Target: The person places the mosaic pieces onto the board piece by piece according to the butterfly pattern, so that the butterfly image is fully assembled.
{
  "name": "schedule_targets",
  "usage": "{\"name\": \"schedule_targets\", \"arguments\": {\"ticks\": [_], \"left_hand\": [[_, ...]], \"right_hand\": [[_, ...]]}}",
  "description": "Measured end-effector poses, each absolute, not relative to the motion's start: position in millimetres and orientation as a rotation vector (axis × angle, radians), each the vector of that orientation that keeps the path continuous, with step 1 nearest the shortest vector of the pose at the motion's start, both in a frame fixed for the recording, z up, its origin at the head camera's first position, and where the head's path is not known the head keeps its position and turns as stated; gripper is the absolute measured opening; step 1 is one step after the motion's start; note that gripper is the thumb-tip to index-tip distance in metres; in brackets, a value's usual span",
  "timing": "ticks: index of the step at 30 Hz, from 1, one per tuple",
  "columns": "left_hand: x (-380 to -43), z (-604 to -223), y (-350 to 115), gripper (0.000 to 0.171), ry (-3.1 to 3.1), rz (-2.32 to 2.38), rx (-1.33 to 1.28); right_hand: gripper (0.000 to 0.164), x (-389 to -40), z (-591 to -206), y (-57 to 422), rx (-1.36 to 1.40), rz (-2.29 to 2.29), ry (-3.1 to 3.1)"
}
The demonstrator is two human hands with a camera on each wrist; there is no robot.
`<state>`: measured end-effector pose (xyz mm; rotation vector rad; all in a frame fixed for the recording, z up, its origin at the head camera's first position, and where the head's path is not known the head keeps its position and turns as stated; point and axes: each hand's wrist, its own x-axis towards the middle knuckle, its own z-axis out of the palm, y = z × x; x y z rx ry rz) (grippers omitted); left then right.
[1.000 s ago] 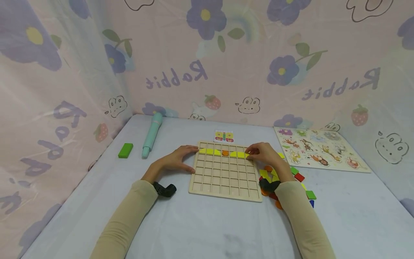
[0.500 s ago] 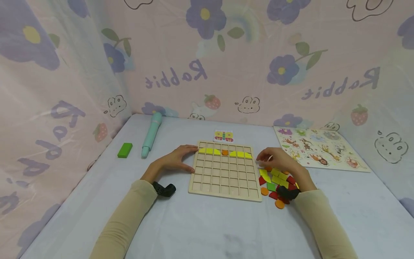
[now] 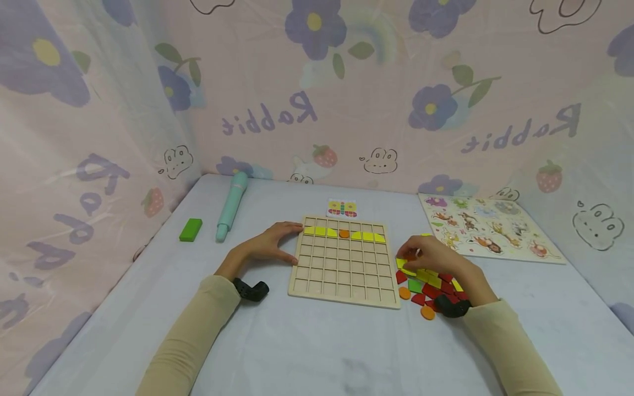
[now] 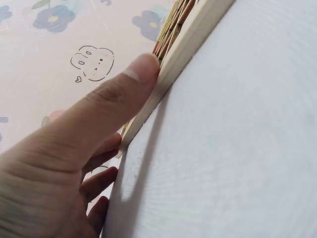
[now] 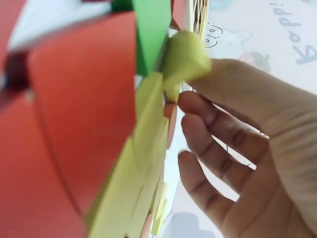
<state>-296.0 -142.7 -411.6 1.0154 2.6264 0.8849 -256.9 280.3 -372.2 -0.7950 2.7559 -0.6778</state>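
Lowered the right hand since half a second ago, slightly away from the far edge of the tabletop, into the loose pieces between the grid board and the tabletop's right edge. Seemingly pinching a yellow piece by thumb and finger (too blurred to be sure of the contact), with the left hand laid, fingers extended, against the board's left edge. Expect thin, light, stiff stock, hard to break but apt to slide over its neighbours; best taken by opposite side edges, not the flat face.
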Motion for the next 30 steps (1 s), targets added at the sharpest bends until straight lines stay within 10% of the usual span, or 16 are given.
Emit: {"name": "schedule_targets", "arguments": {"ticks": [30], "left_hand": [[-294.5,-409.3,-143.5,0.087,2.624,0.889,1.015]], "right_hand": [[0.026,-267.5,-352.4,221.6,-0.885,-0.639,2.92]]}}
